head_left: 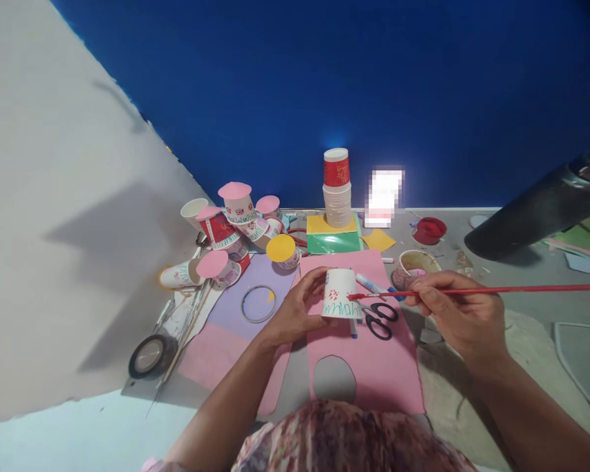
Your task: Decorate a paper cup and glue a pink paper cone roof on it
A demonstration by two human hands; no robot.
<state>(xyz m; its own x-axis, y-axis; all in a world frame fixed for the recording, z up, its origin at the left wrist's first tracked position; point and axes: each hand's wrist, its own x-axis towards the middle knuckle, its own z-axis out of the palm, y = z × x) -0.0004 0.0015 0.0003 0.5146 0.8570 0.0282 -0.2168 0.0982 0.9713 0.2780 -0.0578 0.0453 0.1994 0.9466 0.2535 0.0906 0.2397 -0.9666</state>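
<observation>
The paper cup (341, 294) sits upside down on the pink sheet (373, 367) in front of me, green zigzag and red marks on its wall; my left hand (295, 308) wraps its left side, fingers curled against it; my right hand (459, 308) pinches a thin red brush (476, 290), its tip touching the cup's right side; scissors (381, 319) and a marker (371, 284) lie just beside the cup; decorated cups (236, 226) crowd the back left; a cup stack (337, 190) stands behind on coloured paper (333, 235).
</observation>
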